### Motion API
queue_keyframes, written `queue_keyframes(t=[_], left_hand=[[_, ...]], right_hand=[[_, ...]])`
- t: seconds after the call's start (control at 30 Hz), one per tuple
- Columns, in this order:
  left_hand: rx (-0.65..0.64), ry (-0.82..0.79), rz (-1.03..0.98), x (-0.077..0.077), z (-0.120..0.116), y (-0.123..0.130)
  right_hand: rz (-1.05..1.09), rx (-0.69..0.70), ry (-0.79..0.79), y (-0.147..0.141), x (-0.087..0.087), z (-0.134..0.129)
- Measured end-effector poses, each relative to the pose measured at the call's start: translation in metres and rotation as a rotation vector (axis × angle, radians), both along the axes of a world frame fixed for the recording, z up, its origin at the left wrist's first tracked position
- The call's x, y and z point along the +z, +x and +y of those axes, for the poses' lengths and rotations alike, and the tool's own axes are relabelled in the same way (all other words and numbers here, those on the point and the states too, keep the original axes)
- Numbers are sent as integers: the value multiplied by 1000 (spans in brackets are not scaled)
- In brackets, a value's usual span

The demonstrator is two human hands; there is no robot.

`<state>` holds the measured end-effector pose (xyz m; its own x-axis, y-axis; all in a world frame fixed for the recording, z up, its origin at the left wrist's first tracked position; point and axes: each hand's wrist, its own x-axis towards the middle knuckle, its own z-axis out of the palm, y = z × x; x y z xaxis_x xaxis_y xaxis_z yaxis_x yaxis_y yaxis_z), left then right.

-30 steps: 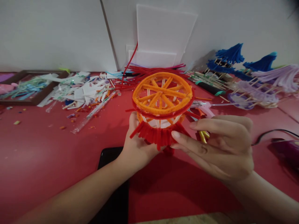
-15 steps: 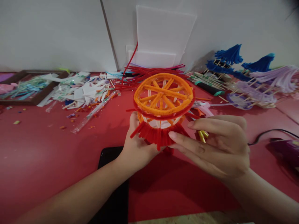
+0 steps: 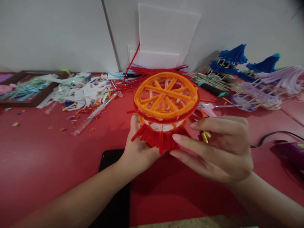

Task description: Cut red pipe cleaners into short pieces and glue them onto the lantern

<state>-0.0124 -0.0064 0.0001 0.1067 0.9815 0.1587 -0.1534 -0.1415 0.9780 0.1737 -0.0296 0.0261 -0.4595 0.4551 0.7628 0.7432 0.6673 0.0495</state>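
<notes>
An orange spoked wheel with a red rim (image 3: pixel 166 95) tops a small structure, with pale sticks under it and a skirt of red fuzzy strips (image 3: pixel 159 139) below. My left hand (image 3: pixel 140 148) holds this structure from beneath and the left side; part of its fingers is hidden behind the red strips. At the right, my right hand (image 3: pixel 220 148) has its fingers spread, one fingertip touching the red strips. Nothing shows gripped between those fingers.
A black phone-like slab (image 3: pixel 112 158) lies under my left forearm. Behind are red stems (image 3: pixel 152 73), white scraps (image 3: pixel 89 90) and a brown tray (image 3: pixel 38 99). To the right are a pink glue gun (image 3: pixel 207 109), blue and lilac models (image 3: pixel 263 65) and a purple device (image 3: pixel 291 155).
The structure has come slightly nearer and its wheel looks a little larger. A lower finger of my right hand has moved slightly left and down, further apart from the one above.
</notes>
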Motion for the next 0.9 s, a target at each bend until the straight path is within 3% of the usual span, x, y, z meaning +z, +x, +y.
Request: queue_keyframes(t=[0.27, 0.9], left_hand=[[-113, -39, -80, -2, 0, -3], [-86, 103, -22, -11, 3, -6]], right_hand=[[153, 38, 67, -1, -4, 3], [181, 41, 38, -5, -9, 0]])
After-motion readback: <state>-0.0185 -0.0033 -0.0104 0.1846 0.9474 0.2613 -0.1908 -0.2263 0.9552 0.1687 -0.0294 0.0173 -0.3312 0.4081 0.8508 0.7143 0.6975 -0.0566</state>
